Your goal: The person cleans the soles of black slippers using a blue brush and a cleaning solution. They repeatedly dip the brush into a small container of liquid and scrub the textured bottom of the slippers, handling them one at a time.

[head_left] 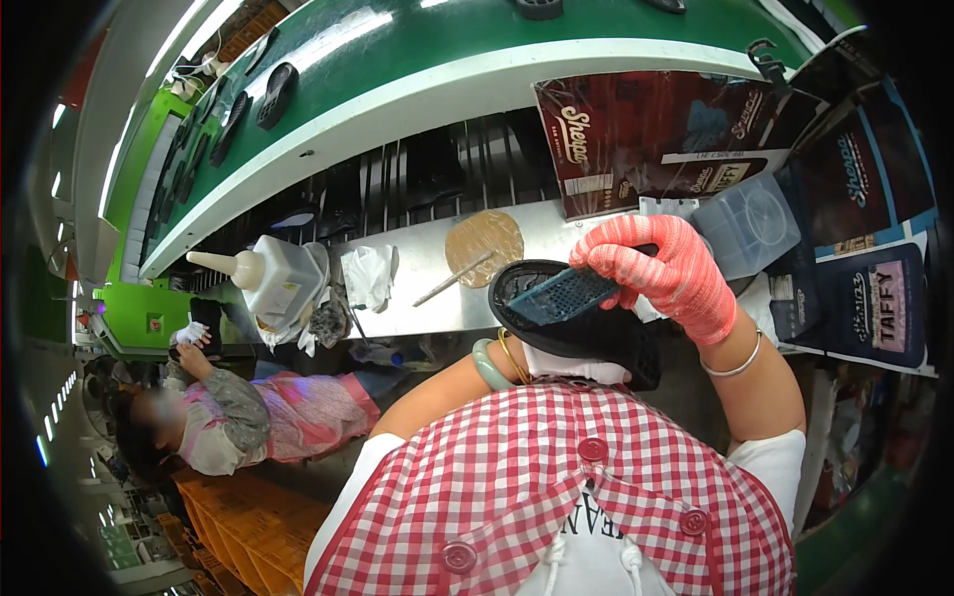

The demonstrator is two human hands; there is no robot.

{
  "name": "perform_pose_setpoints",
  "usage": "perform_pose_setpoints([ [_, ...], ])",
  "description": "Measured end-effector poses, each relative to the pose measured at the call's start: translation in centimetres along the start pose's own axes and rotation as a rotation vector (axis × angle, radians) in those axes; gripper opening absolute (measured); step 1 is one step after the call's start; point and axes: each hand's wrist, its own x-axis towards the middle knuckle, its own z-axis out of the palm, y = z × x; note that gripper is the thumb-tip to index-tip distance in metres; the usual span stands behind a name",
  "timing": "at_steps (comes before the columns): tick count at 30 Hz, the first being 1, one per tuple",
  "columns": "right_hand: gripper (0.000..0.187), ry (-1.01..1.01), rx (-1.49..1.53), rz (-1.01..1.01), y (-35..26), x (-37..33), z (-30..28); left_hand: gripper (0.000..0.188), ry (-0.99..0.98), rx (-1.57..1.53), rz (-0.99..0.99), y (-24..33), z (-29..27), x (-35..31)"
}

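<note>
Close in front of my chest is a black shoe sole (636, 343), tilted, with its hollow inner side facing up. My left hand (568, 366), in a white glove, grips it from below; most of its fingers are hidden under the sole. Above the sole my right hand (661, 268), in a pink-and-white knitted glove, is closed on a flat blue strip with a dotted, honeycomb-like face (563, 296). The strip lies over the sole's hollow at a slant. Whether it touches the inside, I cannot tell.
A white squeeze bottle (281, 278) stands at the left beside crumpled white tissue (369, 276). A thin stick (452, 278) rests by a round brown disc (484, 248). At right are a clear plastic bin (752, 226) and printed cardboard (661, 139). Beyond runs a green conveyor (417, 50) with soles. A co-worker (268, 417) is at left.
</note>
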Motion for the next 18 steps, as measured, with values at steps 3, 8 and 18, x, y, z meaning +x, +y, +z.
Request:
perform_pose_setpoints([
  [3, 0.023, -0.021, -0.001, 0.011, 0.4, 0.4, -0.3, 0.059, -0.111, 0.174, -0.095, 0.5, -0.5, 0.2],
  [8, 0.021, -0.034, -0.046, 0.005, 0.4, 0.5, -0.7, 0.057, -0.178, 0.090, -0.108, 0.6, -0.9, 0.1],
  [18, 0.019, -0.072, -0.094, -0.014, 0.7, 0.5, -1.3, 0.056, -0.149, -0.139, -0.152, 0.1, -0.5, -0.3],
])
